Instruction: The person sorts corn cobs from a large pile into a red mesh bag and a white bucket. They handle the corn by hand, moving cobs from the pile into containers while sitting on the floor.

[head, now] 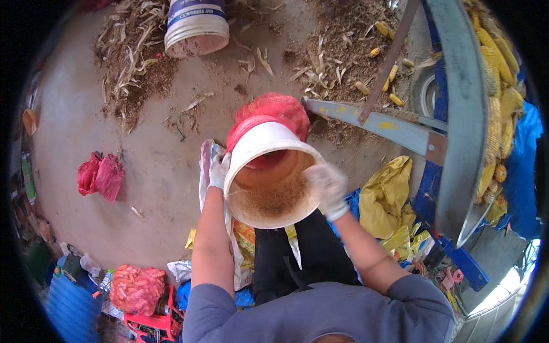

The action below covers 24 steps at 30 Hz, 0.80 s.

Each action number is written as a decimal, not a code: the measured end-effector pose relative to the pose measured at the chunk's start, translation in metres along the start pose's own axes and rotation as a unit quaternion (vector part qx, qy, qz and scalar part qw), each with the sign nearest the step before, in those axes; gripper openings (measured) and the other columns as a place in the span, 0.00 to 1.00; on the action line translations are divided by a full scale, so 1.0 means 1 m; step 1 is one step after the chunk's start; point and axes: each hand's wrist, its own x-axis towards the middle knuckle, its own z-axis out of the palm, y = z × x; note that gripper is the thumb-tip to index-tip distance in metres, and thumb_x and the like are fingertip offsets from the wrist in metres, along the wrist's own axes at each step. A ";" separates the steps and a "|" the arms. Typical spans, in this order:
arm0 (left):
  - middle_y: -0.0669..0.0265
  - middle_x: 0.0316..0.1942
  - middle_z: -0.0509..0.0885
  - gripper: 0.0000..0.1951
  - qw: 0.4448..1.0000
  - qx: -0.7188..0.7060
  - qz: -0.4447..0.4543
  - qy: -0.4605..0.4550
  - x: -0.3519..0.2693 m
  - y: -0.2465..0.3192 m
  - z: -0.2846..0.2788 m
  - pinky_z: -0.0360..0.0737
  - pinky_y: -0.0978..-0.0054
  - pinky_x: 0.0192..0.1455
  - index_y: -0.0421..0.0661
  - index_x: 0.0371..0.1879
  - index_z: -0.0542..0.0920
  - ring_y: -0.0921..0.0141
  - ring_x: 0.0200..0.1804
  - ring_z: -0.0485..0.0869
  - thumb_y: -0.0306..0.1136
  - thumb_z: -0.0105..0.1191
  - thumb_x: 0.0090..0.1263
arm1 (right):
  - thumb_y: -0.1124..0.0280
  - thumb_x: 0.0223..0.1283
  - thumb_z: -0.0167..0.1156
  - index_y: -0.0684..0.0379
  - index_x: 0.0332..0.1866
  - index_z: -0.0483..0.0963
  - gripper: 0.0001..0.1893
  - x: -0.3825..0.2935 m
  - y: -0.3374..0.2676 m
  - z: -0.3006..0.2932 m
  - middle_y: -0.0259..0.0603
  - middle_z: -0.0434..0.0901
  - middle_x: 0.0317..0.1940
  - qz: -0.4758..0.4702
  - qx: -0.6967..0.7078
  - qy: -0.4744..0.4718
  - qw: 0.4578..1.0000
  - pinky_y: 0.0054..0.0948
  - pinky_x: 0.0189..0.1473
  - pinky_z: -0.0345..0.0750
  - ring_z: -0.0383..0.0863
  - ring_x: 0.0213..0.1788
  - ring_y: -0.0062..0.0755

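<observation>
A bottomless white plastic bucket [274, 184] is tipped before me, its wide rim towards me and its inside stained brown. A red mesh sack [272, 107] lies around its far end, and red mesh shows through the opening. My left hand [218, 169], in a pale glove, grips the bucket's left side near the sack's edge. My right hand [328, 186], gloved and blurred by motion, is at the rim's right side; whether its fingers hold the rim is unclear.
Another white bucket [197, 38] lies beyond, by corn husks [128, 64]. At right stands a metal chute [463, 128] with corn cobs [493, 85] behind it. Red mesh bags [101, 176] lie at left. A filled mesh sack [137, 289] rests lower left, yellow sacks [384, 199] at right.
</observation>
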 end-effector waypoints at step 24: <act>0.56 0.51 0.83 0.16 0.918 0.283 0.243 -0.131 0.007 -0.046 0.008 0.78 0.66 0.59 0.43 0.54 0.80 0.59 0.54 0.82 0.40 0.45 0.81 | 0.57 0.68 0.52 0.62 0.42 0.82 0.19 0.054 0.297 0.062 0.53 0.86 0.39 0.326 -0.046 -0.004 0.944 0.38 0.52 0.78 0.85 0.46 0.42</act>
